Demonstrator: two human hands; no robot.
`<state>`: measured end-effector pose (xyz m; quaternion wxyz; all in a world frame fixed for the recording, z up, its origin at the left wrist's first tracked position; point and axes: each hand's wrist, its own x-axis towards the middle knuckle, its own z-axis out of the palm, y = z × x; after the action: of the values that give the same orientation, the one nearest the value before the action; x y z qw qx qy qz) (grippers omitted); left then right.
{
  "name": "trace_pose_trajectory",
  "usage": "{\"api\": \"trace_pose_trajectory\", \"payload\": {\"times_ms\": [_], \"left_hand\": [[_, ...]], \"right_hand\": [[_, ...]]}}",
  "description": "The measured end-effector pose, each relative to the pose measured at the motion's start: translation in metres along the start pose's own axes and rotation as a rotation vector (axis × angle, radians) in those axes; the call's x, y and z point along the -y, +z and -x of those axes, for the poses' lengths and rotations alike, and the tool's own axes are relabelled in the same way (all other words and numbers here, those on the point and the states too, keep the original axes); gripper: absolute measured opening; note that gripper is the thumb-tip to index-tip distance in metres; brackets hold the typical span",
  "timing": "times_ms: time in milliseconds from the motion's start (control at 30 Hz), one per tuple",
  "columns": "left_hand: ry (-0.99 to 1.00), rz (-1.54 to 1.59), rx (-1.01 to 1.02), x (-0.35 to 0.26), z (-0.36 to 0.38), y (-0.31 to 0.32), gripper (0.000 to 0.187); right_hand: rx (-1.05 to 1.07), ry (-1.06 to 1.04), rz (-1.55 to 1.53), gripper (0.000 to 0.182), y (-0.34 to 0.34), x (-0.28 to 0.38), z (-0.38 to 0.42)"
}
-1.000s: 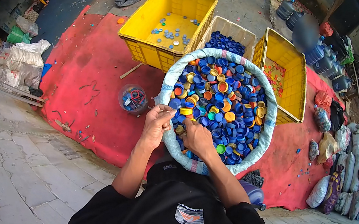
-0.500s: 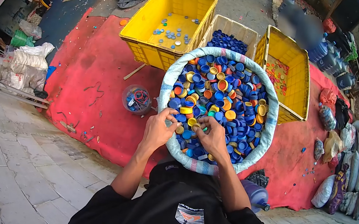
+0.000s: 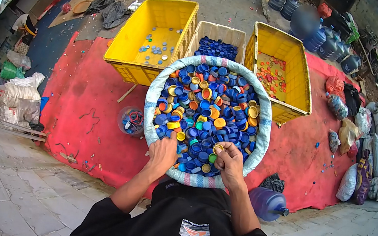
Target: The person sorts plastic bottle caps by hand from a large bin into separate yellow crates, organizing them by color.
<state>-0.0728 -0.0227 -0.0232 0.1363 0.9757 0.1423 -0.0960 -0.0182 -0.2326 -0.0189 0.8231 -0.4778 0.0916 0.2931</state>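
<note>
A big round sack with a rolled pale-blue rim (image 3: 264, 130) stands right in front of me, full of mixed bottle caps (image 3: 206, 116), mostly blue with yellow and orange ones. My right hand (image 3: 231, 165) is over its near right part, thumb and fingers pinching a yellow bottle cap (image 3: 218, 149). Just under those fingertips a green cap (image 3: 212, 158) shows. Over the near left side is my left hand (image 3: 163, 154), its fingers curled together and pointing down among the caps; whatever they hold is hidden.
Behind the sack stand a yellow crate (image 3: 118, 68) with grey caps, a whitish crate (image 3: 193, 44) of blue caps and another yellow crate (image 3: 305, 87) with red-orange caps. A clear tub (image 3: 131, 121) sits left, a water jug (image 3: 266, 204) near right. Filled bags line the right.
My hands have moved apart: the left went left and down to the caps by the rim, the right moved right with a yellow cap. The whole view has shifted slightly.
</note>
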Motion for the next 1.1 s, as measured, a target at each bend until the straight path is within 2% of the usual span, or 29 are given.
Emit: {"api": "trace_pose_trajectory", "payload": {"times_ms": [533,733,833,867,967,1000,1100], "left_hand": [[-0.066,0.019,-0.048,0.0,-0.003,-0.002,0.025],[0.052,0.228,-0.222,0.012,-0.012,0.004,0.027],[0.077,0.835,-0.016,0.003,-0.024,-0.006,0.024],[-0.165,1.148,0.264,-0.007,-0.024,-0.02,0.02],[-0.193,1.723,0.365,-0.033,-0.029,-0.014,0.017],[-0.243,1.797,0.422,-0.044,-0.032,-0.017,0.016],[-0.256,1.764,0.401,-0.059,-0.049,0.002,0.019]], "right_hand": [[-0.048,0.0,-0.113,0.013,-0.026,0.002,0.004],[-0.031,0.025,-0.181,0.015,-0.03,0.006,0.004],[-0.039,0.018,-0.279,0.016,-0.033,0.011,0.005],[-0.043,0.01,-0.317,0.017,-0.033,0.014,0.004],[-0.096,0.011,-0.277,0.018,-0.034,0.027,0.006],[-0.068,0.008,-0.244,0.02,-0.04,0.026,0.003],[-0.058,-0.024,0.065,0.022,-0.045,0.026,0.0]]}}
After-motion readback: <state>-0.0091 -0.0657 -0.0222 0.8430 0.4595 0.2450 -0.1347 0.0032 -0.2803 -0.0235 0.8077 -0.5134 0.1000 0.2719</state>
